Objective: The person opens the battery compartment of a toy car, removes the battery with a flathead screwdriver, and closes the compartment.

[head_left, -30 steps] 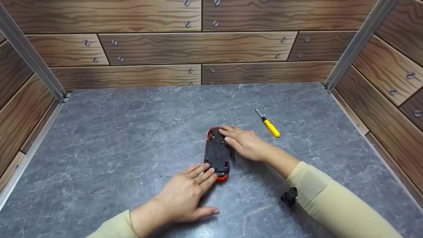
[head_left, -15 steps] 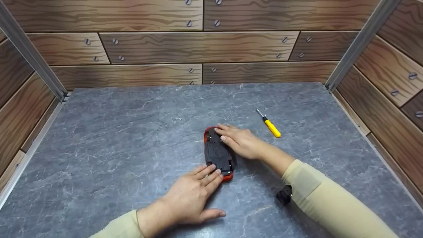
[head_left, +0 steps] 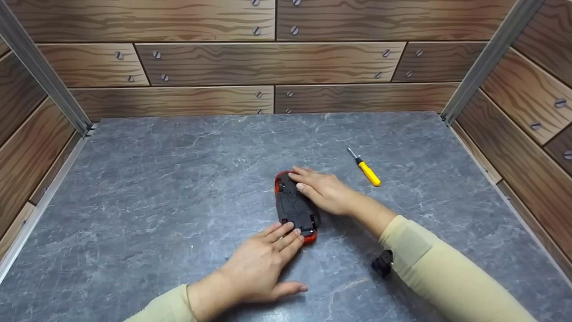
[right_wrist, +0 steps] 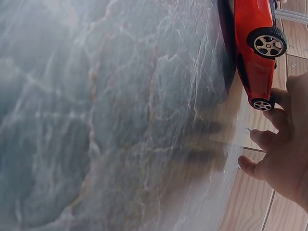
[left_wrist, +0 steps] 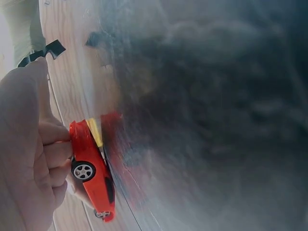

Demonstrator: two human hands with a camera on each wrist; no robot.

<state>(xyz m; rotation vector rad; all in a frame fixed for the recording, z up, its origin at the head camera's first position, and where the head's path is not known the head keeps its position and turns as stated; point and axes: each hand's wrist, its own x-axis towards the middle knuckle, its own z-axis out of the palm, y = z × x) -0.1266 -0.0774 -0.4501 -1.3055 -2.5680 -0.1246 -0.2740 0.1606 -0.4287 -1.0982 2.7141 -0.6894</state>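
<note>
A red toy car (head_left: pixel 292 203) lies upside down on the grey marbled table, its black underside facing up. My left hand (head_left: pixel 257 264) rests its extended fingers on the car's near end, with the thumb spread off to the side. At the far end, the fingers of my right hand (head_left: pixel 328 192) lie along the right edge of the underside. Red bodywork and silver-spoked wheels show on the car (left_wrist: pixel 98 187) in the left wrist view. In the right wrist view, fingertips of my right hand (right_wrist: pixel 288 149) touch the car (right_wrist: pixel 260 72) near one wheel.
A screwdriver (head_left: pixel 368 173) with a yellow handle lies on the table (head_left: pixel 156 188) to the right of the car, beyond my right hand. Wood-patterned panels (head_left: pixel 268 65) enclose the back and sides, with metal posts (head_left: pixel 485 67) at the corners.
The toy car has turned slightly counterclockwise: its far end has shifted left and its near end right. My left hand has moved a little right, my right hand a little left.
</note>
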